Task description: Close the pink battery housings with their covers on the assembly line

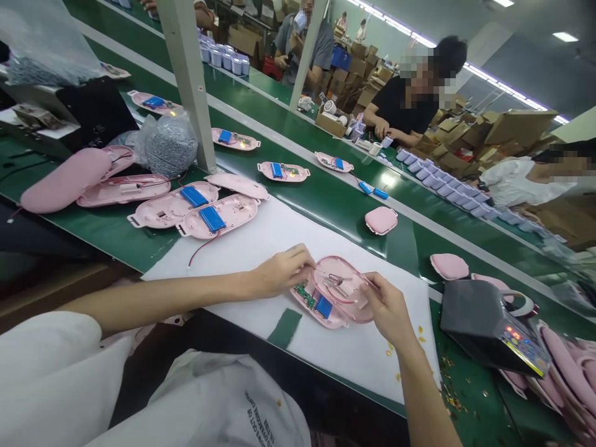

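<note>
In the head view my right hand grips the edge of a pink shell cover that has red wire running along its inside. The cover is tilted and partly overlaps a pink shell base below it, where a green circuit board and a blue battery show. My left hand is closed at the left edge of the two shells, fingers pinched near the wire and board; what exactly lies between its fingertips is hidden. Both shells are over white sheeting.
Several open pink shells with blue batteries lie at left beside a bag of small parts. More shells sit on the green conveyor. A grey device with a lit display and stacked covers stand at right. Co-workers sit across.
</note>
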`<act>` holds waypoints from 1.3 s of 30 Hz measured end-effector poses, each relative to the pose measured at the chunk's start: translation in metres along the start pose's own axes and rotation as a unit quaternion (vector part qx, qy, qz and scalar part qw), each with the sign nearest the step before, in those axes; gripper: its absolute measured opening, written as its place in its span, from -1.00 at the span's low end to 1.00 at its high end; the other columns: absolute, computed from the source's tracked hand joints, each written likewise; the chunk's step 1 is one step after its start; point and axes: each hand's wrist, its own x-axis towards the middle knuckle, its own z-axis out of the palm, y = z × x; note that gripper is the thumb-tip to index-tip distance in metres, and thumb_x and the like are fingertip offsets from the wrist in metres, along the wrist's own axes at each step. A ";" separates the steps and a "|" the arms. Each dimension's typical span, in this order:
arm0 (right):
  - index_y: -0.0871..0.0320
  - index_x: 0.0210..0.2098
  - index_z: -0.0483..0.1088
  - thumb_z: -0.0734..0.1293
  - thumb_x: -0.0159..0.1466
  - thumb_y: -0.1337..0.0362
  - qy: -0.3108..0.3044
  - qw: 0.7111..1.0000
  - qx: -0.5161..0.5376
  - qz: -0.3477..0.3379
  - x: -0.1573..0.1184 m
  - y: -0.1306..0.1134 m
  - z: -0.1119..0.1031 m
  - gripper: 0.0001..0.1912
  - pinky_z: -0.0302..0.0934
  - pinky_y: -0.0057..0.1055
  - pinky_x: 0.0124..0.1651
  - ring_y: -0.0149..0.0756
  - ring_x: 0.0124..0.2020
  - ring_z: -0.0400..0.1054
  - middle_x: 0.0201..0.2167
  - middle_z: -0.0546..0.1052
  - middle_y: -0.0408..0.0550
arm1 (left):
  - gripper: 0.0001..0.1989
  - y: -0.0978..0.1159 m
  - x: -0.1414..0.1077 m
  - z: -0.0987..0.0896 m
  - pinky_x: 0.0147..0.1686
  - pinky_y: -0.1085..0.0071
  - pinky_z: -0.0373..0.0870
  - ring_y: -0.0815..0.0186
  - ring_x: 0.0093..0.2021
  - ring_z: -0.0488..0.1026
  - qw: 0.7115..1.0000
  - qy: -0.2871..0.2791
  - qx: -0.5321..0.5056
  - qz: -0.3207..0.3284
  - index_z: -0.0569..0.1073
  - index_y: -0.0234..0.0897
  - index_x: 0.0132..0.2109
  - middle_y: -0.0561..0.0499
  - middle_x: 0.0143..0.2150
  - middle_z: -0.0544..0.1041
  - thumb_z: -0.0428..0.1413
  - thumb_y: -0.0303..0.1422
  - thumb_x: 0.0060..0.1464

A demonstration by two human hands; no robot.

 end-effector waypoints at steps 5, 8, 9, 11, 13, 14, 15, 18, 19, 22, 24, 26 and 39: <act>0.13 -0.24 0.41 0.23 0.31 -0.03 0.037 0.998 0.039 -0.038 -0.001 -0.021 0.019 -0.65 0.21 -0.38 -0.26 -0.23 -0.33 0.32 -0.35 0.48 -0.07 | -0.85 0.001 0.002 0.012 -0.14 0.28 0.46 0.22 -0.12 0.46 0.996 0.094 0.006 -0.004 0.47 -0.29 -0.25 -0.18 -0.05 0.44 0.02 -0.41 0.25; 0.13 -0.25 0.41 0.25 0.31 -0.01 0.082 0.994 0.039 -0.054 -0.002 -0.023 0.025 -0.67 0.21 -0.39 -0.27 -0.25 -0.34 0.32 -0.34 0.48 -0.07 | -0.86 0.000 0.007 0.011 -0.07 0.32 0.45 0.23 -0.07 0.50 0.981 0.097 -0.159 -0.045 0.48 -0.29 -0.27 -0.14 -0.03 0.50 0.07 -0.37 0.23; 0.13 -0.25 0.41 0.25 0.32 -0.01 0.090 0.994 0.036 -0.060 -0.001 -0.023 0.026 -0.67 0.21 -0.39 -0.27 -0.25 -0.33 0.32 -0.34 0.48 -0.07 | -0.88 0.000 0.008 0.009 -0.09 0.32 0.45 0.23 -0.09 0.52 0.968 0.104 -0.212 -0.080 0.47 -0.29 -0.27 -0.12 -0.06 0.52 0.10 -0.35 0.22; 0.13 -0.26 0.41 0.25 0.32 0.01 0.093 0.993 0.031 -0.073 0.001 -0.022 0.026 -0.69 0.21 -0.39 -0.25 -0.25 -0.32 0.33 -0.33 0.47 -0.06 | -0.83 0.002 0.011 0.007 -0.23 0.37 0.47 0.27 -0.22 0.55 0.930 0.106 -0.310 -0.168 0.44 -0.29 -0.18 -0.10 -0.15 0.55 0.17 -0.28 0.17; 0.14 -0.26 0.41 0.25 0.32 0.02 0.085 0.993 0.028 -0.082 0.006 -0.021 0.023 -0.70 0.21 -0.38 -0.24 -0.25 -0.31 0.33 -0.33 0.47 -0.06 | -0.65 0.002 0.014 0.005 -0.39 0.44 0.43 0.31 -0.37 0.53 0.886 0.071 -0.392 -0.235 0.38 -0.29 -0.06 -0.05 -0.27 0.55 0.24 -0.20 0.10; 0.14 -0.27 0.41 0.25 0.31 0.03 0.079 0.993 0.028 -0.081 0.009 -0.020 0.021 -0.71 0.21 -0.38 -0.25 -0.25 -0.33 0.33 -0.34 0.47 -0.06 | -0.57 0.001 0.015 0.005 -0.41 0.45 0.41 0.32 -0.40 0.52 0.870 0.046 -0.420 -0.253 0.37 -0.31 -0.04 -0.03 -0.31 0.55 0.27 -0.18 0.05; 0.14 -0.27 0.40 0.25 0.30 0.03 0.071 0.994 0.029 -0.074 0.013 -0.019 0.018 -0.70 0.21 -0.38 -0.26 -0.26 -0.34 0.33 -0.35 0.46 -0.07 | -0.53 -0.001 0.015 0.005 -0.41 0.45 0.42 0.31 -0.40 0.52 0.860 0.024 -0.436 -0.263 0.37 -0.33 -0.04 -0.03 -0.34 0.55 0.30 -0.17 0.01; 0.15 -0.27 0.41 0.26 0.25 0.03 0.001 0.999 0.041 -0.036 0.025 -0.020 0.015 -0.70 0.22 -0.36 -0.27 -0.25 -0.36 0.34 -0.37 0.47 -0.08 | -0.57 -0.009 0.013 0.008 -0.41 0.47 0.41 0.31 -0.40 0.52 0.868 0.005 -0.409 -0.282 0.40 -0.36 -0.12 0.00 -0.40 0.55 0.33 -0.22 -0.05; 0.15 -0.26 0.42 0.25 0.24 0.05 -0.033 0.998 0.043 -0.032 0.030 -0.022 0.016 -0.70 0.22 -0.36 -0.25 -0.23 -0.34 0.35 -0.34 0.49 -0.07 | -0.60 -0.011 0.012 0.009 -0.45 0.50 0.38 0.33 -0.43 0.50 0.875 0.012 -0.385 -0.292 0.40 -0.35 -0.13 0.02 -0.43 0.54 0.32 -0.24 -0.04; 0.15 -0.20 0.45 0.20 0.22 0.11 -0.103 0.992 0.046 -0.062 0.045 -0.033 0.024 -0.69 0.23 -0.34 -0.17 -0.21 -0.23 0.37 -0.25 0.52 -0.06 | -0.68 -0.013 0.007 0.013 -0.54 0.56 0.28 0.38 -0.51 0.46 0.888 0.025 -0.335 -0.314 0.38 -0.32 -0.16 0.09 -0.49 0.52 0.29 -0.30 -0.02; 0.15 -0.19 0.45 0.21 0.22 0.11 -0.113 0.990 0.033 -0.074 0.055 -0.043 0.031 -0.69 0.23 -0.34 -0.18 -0.21 -0.25 0.38 -0.25 0.53 -0.06 | -0.69 -0.013 0.005 0.013 -0.55 0.56 0.28 0.36 -0.49 0.47 0.891 0.035 -0.324 -0.318 0.37 -0.30 -0.16 0.07 -0.46 0.54 0.27 -0.29 0.00; 0.16 -0.21 0.45 0.29 0.18 0.10 -0.136 0.988 0.009 -0.074 0.065 -0.052 0.037 -0.70 0.24 -0.35 -0.22 -0.23 -0.30 0.39 -0.28 0.54 -0.06 | -0.67 -0.012 0.005 0.014 -0.51 0.53 0.32 0.32 -0.44 0.52 0.891 0.048 -0.317 -0.320 0.35 -0.29 -0.13 0.05 -0.40 0.57 0.26 -0.26 0.03; 0.19 -0.31 0.45 0.37 0.08 0.14 -0.190 0.979 0.073 -0.027 0.072 -0.063 0.050 -0.74 0.20 -0.42 -0.35 -0.31 -0.41 0.33 -0.42 0.50 -0.11 | -0.60 -0.015 -0.001 0.014 -0.30 0.40 0.45 0.23 -0.13 0.53 0.908 0.094 -0.311 -0.265 0.27 -0.24 -0.16 -0.15 0.17 0.44 0.31 -0.32 -0.06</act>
